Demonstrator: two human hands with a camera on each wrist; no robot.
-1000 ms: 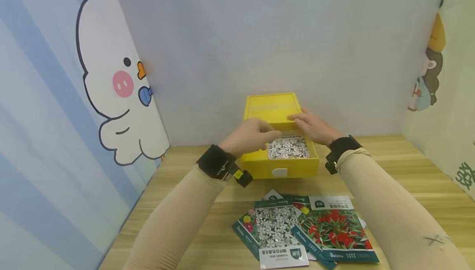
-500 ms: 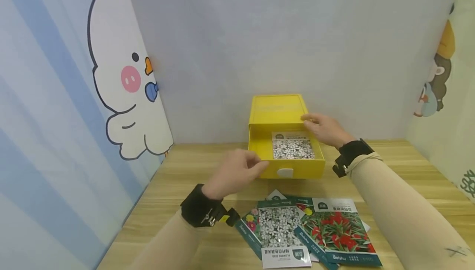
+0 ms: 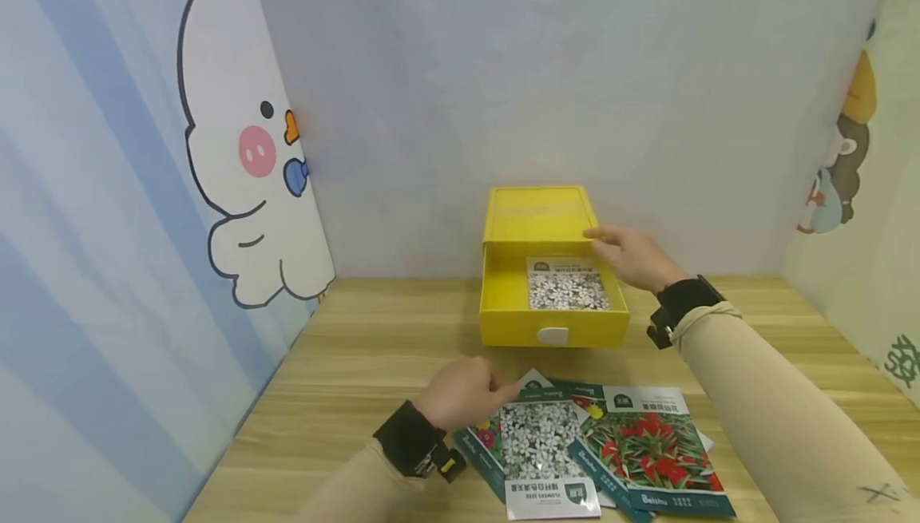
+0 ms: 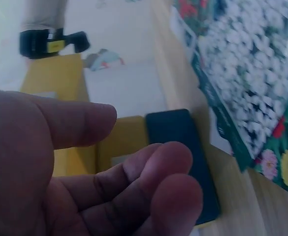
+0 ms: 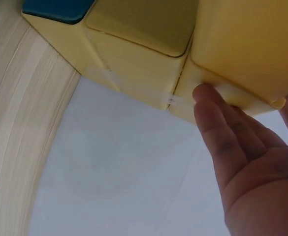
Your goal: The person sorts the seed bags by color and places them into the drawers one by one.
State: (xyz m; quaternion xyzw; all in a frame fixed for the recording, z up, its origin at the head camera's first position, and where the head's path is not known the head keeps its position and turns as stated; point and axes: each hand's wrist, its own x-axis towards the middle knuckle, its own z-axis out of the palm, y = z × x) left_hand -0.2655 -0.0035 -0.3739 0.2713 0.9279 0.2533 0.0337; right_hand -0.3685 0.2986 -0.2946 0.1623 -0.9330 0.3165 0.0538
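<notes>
An open yellow drawer (image 3: 506, 283) juts from the yellow drawer box (image 3: 539, 213). Inside it, toward the right, lies a white-flower seed packet (image 3: 568, 290). My right hand (image 3: 636, 258) rests its fingertips against the box's right side; the right wrist view shows a fingertip (image 5: 207, 93) on the yellow wall. Over the left edge of the seed packets near me hovers my left hand (image 3: 465, 394), fingers loosely bent, nothing in them. Another white-flower packet (image 3: 541, 439) lies beside a red-flower packet (image 3: 654, 451), both overlapping others beneath.
The box stands on a wooden table (image 3: 374, 347) near the grey back curtain (image 3: 431, 108). A white tab handle (image 3: 553, 336) is on the drawer front. The left wrist view shows a dark teal panel (image 4: 176, 132) on the box.
My left hand has drawn back from over the drawer toward me, down to the packets on the table. My right hand has shifted from the box's top edge to its right side.
</notes>
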